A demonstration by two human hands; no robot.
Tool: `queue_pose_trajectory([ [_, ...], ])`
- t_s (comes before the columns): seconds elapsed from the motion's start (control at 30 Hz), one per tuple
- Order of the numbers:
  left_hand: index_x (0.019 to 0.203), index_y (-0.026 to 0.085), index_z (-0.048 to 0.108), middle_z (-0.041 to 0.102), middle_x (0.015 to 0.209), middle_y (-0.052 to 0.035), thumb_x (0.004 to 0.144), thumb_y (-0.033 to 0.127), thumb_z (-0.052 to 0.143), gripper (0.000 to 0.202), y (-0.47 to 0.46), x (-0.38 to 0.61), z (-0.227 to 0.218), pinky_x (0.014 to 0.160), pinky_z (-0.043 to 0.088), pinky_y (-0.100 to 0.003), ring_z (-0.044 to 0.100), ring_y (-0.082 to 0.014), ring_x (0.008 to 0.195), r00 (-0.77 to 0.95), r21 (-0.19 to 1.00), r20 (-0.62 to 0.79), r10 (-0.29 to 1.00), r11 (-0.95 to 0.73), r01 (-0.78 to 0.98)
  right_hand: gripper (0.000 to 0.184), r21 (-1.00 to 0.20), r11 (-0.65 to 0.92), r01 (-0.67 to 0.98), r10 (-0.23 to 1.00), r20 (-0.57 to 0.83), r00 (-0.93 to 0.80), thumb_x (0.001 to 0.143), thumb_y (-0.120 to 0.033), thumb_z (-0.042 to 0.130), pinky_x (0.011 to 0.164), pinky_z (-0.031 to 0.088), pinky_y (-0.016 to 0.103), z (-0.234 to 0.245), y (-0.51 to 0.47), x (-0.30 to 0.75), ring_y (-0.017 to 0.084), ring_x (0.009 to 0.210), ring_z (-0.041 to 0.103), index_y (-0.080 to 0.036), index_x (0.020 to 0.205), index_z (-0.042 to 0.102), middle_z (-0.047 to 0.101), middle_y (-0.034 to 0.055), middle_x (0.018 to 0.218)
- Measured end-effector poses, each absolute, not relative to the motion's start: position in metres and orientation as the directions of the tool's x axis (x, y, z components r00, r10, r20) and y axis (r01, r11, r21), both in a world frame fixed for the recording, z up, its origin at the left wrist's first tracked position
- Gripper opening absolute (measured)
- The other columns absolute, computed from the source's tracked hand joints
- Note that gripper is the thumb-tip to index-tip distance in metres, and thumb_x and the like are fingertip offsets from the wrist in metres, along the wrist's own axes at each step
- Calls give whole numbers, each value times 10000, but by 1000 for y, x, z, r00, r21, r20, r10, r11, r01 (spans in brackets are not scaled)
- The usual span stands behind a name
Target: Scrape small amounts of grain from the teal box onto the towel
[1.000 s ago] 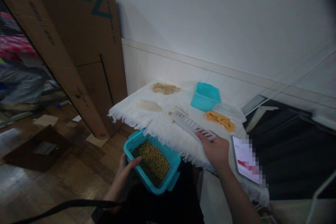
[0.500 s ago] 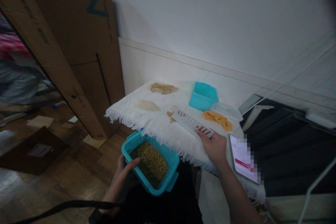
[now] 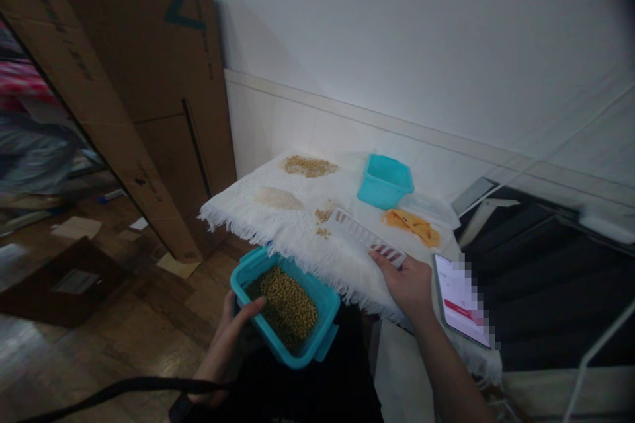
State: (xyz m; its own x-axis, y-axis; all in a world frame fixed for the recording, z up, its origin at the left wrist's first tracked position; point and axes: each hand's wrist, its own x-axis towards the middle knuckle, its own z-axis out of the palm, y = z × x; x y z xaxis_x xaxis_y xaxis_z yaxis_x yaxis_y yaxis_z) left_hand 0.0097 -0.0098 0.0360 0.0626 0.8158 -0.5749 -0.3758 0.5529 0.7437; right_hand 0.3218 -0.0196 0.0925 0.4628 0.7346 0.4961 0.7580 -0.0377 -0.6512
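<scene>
My left hand (image 3: 233,334) grips the near left rim of a teal plastic container (image 3: 325,320), its thumb over the edge. Soybeans (image 3: 292,304) and smaller dark green beans lie inside, below the table's front edge. My right hand (image 3: 404,277) is closed around the near end of a white slotted plastic strip (image 3: 364,234), held low over the white fringed cloth (image 3: 278,231). By the strip's far end is a small scatter of soybeans (image 3: 323,215). Farther back sit a larger soybean pile (image 3: 310,166) and a pale grain heap (image 3: 278,198).
A second teal container (image 3: 380,195) stands at the back, beside a clear lid (image 3: 431,208) and an orange cloth (image 3: 411,228). A phone (image 3: 459,304) lies at the table's right edge. Tall cardboard (image 3: 149,92) leans at left; a black strap (image 3: 124,386) crosses the lower left.
The slotted strip and my right hand have shifted slightly right and toward me, showing more of the scattered soybeans. My left hand and its container stay almost still.
</scene>
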Motion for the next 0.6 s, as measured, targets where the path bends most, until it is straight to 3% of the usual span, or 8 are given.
queue_pose_trajectory([
  [0.17, 1366, 363, 528, 640, 1487, -62, 833, 402, 828, 612, -17, 6, 46, 924, 645, -470, 701, -339, 1251, 145, 762, -519, 842, 533, -368, 416, -638, -25, 769, 735, 510, 447, 831, -602, 687, 578, 602, 337, 97, -28, 320, 287, 606, 765, -224, 791, 854, 804, 70, 689],
  [0.3, 1388, 365, 503, 563, 1577, -50, 854, 382, 813, 618, -18, 6, 48, 948, 641, -442, 644, -340, 1343, 168, 760, -501, 849, 524, -384, 428, -646, -33, 763, 750, 489, 446, 831, -609, 691, 540, 584, 333, 98, -29, 319, 285, 582, 754, -216, 799, 859, 800, 76, 682],
  [0.47, 1354, 353, 519, 598, 1546, -55, 852, 375, 816, 583, -17, 8, 52, 921, 649, -448, 671, -338, 1306, 159, 758, -501, 851, 520, -393, 488, -651, -20, 759, 734, 506, 453, 840, -657, 672, 590, 615, 350, 98, -27, 317, 302, 640, 780, -209, 815, 863, 817, 87, 739],
  [0.6, 1378, 350, 527, 649, 1492, -68, 819, 377, 847, 644, -16, 7, 52, 925, 648, -449, 702, -335, 1262, 146, 756, -511, 847, 523, -394, 491, -646, -21, 763, 746, 498, 442, 838, -660, 675, 519, 589, 343, 97, -30, 314, 300, 594, 768, -207, 809, 864, 809, 83, 711],
])
